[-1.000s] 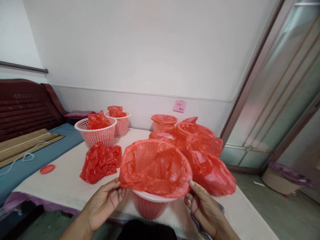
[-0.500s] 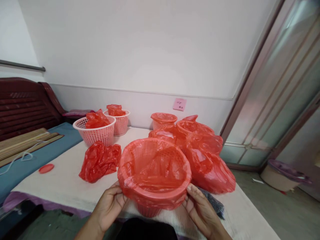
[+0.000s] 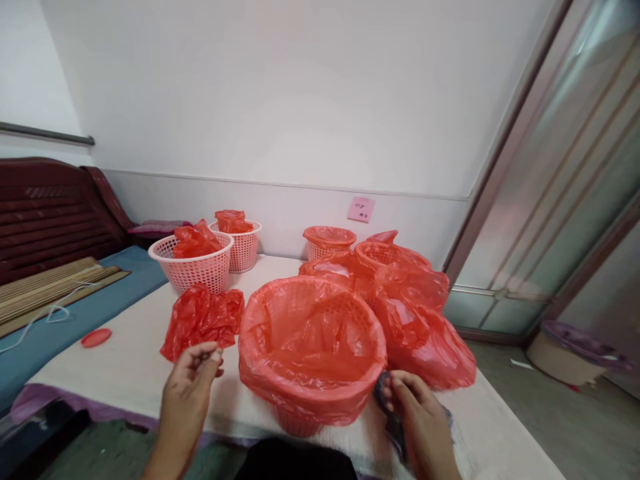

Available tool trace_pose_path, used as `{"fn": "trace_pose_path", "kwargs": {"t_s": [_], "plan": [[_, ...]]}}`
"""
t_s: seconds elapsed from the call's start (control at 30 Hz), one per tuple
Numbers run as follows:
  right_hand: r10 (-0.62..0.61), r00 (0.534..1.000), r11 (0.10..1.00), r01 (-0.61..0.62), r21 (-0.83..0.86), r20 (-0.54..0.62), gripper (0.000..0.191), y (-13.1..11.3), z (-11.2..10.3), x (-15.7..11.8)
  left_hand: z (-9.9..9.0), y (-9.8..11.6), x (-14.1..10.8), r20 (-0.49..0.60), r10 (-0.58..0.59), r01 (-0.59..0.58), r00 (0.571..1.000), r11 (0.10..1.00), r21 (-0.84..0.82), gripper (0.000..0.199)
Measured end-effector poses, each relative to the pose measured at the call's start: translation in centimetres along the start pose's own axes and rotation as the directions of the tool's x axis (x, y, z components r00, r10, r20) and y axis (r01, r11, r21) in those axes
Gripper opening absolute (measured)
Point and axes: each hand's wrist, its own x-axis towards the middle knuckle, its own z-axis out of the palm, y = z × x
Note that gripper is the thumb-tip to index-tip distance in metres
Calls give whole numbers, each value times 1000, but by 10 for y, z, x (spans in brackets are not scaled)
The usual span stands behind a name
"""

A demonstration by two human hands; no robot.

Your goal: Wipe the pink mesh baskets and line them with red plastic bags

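A basket [image 3: 313, 350] lined with a red plastic bag stands near the table's front edge, the bag folded over its rim. Left of it, my left hand [image 3: 193, 387] is raised off the basket with fingers curled and fingertips together; whatever they might hold is too small to make out. At the basket's right side, my right hand [image 3: 417, 413] has its fingers closed on a dark cloth-like item [image 3: 395, 427], partly hidden by the hand. A crumpled red bag [image 3: 203, 320] lies beyond my left hand.
Two pink baskets [image 3: 197, 267] with red bags stand at the back left. Several bag-lined baskets and a bulging red bag [image 3: 445, 350] crowd the right. A red disc [image 3: 96, 338] lies on the white-covered table [image 3: 135, 360]; a tub [image 3: 565, 353] stands on the floor.
Both hands have let go of the basket's rim. My left hand has moved left and up; my right hand has moved right and taken hold of the dark item. The basket has barely moved.
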Motion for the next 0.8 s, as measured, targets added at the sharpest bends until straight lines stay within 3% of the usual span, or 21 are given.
{"fn": "trace_pose_path", "kwargs": {"t_s": [0.07,0.1,0.17,0.23,0.27,0.3,0.4,0.5,0.57,0.7,0.8], "plan": [[-244,968,956,231,-180,-55,23,-13,-1,-19,3,23,-9,90,281,-294,955,935,197,27],[-362,932,906,346,-242,-21,20,-20,1,-29,6,33,-15,190,396,-435,898,861,262,32],[-561,818,753,569,-331,129,18,-28,7,-42,16,44,-24,469,529,-696,708,636,334,45],[-651,708,601,701,-384,274,25,-28,14,-46,25,41,-29,721,478,-852,503,417,318,53],[-660,678,550,729,-407,323,29,-24,17,-44,28,35,-28,802,411,-887,434,348,302,52],[-664,662,517,743,-426,347,33,-20,19,-40,31,27,-27,850,350,-905,393,312,290,47],[-666,646,476,753,-455,372,36,-6,21,-27,32,-1,-18,885,294,-922,360,255,290,36],[-694,619,444,770,-458,368,34,-1,20,-20,28,-22,-13,855,378,-932,356,216,292,37],[-721,589,418,790,-449,365,33,-4,21,-19,26,-28,-14,835,405,-925,373,236,299,41],[-747,551,383,814,-436,372,28,-12,24,-20,18,-21,-17,858,333,-904,392,311,292,44],[-758,525,349,827,-440,387,26,-13,24,-23,11,5,-22,889,200,-871,413,373,321,50]]}}
